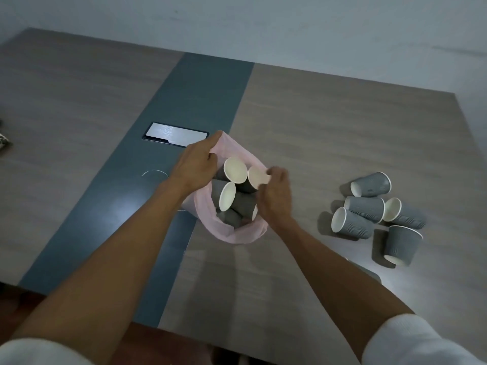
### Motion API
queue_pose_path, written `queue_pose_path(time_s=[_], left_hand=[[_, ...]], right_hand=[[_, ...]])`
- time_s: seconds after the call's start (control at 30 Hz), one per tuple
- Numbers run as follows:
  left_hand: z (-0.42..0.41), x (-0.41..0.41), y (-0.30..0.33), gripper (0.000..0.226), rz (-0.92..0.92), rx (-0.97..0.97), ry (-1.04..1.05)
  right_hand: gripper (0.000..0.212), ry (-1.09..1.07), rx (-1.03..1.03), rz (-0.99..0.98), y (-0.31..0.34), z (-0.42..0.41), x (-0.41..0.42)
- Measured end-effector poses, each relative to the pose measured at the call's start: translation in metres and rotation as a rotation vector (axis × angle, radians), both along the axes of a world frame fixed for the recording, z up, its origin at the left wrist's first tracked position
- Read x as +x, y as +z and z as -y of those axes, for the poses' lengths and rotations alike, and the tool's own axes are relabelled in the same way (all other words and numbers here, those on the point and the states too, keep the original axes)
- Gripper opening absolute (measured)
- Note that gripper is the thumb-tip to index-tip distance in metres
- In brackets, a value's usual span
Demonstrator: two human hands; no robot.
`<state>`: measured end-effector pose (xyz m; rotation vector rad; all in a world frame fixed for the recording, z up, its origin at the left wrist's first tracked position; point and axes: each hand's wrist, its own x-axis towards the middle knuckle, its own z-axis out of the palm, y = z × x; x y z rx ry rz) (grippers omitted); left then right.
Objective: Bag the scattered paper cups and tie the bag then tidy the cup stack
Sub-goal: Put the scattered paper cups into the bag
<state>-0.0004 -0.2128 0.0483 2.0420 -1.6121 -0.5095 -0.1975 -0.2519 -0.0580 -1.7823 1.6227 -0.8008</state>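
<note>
No writing shows on the grey ribbed paper cups. The left hand pinches the pink plastic bag at its far rim; the right hand, blurred, seems to grip the near-right rim. Bagged cups point mouths upward; five loose cups lie sideways right.

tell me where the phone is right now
In the head view the phone lies flat on the table's blue strip, just beyond the left hand and the pink bag.
</note>
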Motion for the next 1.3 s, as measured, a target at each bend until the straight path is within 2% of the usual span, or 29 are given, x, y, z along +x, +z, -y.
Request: queue_pose_path(time_s=[0.07,0.13,0.23,0.3,0.5,0.7,0.93,1.07,1.3], left_hand=[[-0.001,0.002,-0.001,0.060,0.002,0.007,0.007],[-0.001,0.004,-0.001,0.059,0.006,0.013,0.010],[-0.001,0.006,-0.002,0.060,0.002,0.017,0.001],[-0.001,0.005,-0.002,0.060,0.005,0.023,-0.008],[0.000,0.008,0.000,0.060,-0.004,0.026,0.006],[0.013,0.002,0.027,0.062,-0.035,-0.120,0.096],[0.029,-0.022,0.074,0.064,-0.148,-0.393,0.118],[0.032,-0.038,0.055,0.067,-0.177,-0.271,0.038],[0.044,-0.072,0.023,0.074,-0.185,-0.254,0.067]], right_hand=[[0.046,-0.132,0.214,-0.019,-0.016,0.009,-0.021],[0.048,-0.111,0.446,0.000,-0.036,0.016,-0.036],[0.025,-0.061,0.727,0.213,-0.047,0.008,-0.044],[0.019,-0.073,0.750,0.278,-0.050,-0.001,-0.043],[0.019,-0.162,0.531,0.319,-0.034,0.007,-0.037],[0.024,-0.140,0.126,0.419,0.065,0.042,-0.032],[0.018,-0.169,-0.175,0.610,0.179,0.064,-0.055],[0.022,-0.233,-0.156,0.469,0.173,0.071,-0.087],[0.024,-0.302,-0.089,0.335,0.132,0.078,-0.138]])
